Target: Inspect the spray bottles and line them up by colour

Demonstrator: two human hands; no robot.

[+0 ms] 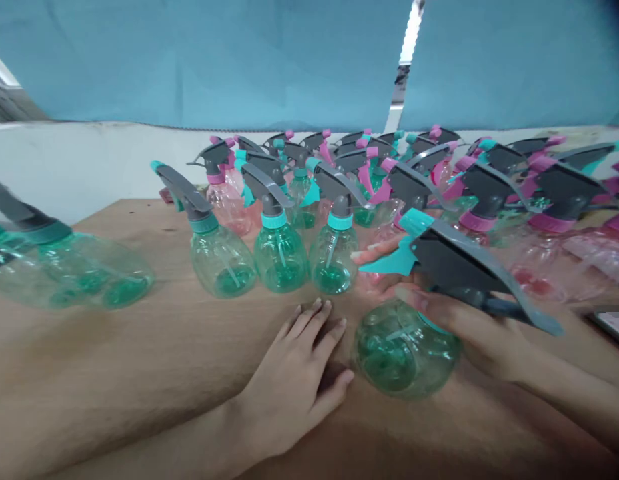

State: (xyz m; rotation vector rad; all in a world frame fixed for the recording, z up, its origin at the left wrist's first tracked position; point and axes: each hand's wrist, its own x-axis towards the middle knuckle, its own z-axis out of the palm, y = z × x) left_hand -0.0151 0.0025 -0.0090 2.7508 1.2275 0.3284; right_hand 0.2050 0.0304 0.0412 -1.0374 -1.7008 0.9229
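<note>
My right hand (464,327) is closed around the neck of a green spray bottle (407,353) with a grey and turquoise trigger head; the bottle is tilted, its head to the upper right. Some of the fingers are behind the trigger. Flat on the tabletop (189,373) lies my left hand (299,373), fingers stretched out and holding nothing, just left of that bottle. Close beyond its fingertips stand a green spray bottle with a turquoise collar (334,263) and another green spray bottle (282,260).
Further left are a green bottle (222,263) and overlapping green bottles (99,267). Many pink and green spray bottles crowd the back and right, among them a pink bottle (544,267). A dark-edged flat object (612,327) lies at the right edge. Blue sheeting (214,60) hangs behind.
</note>
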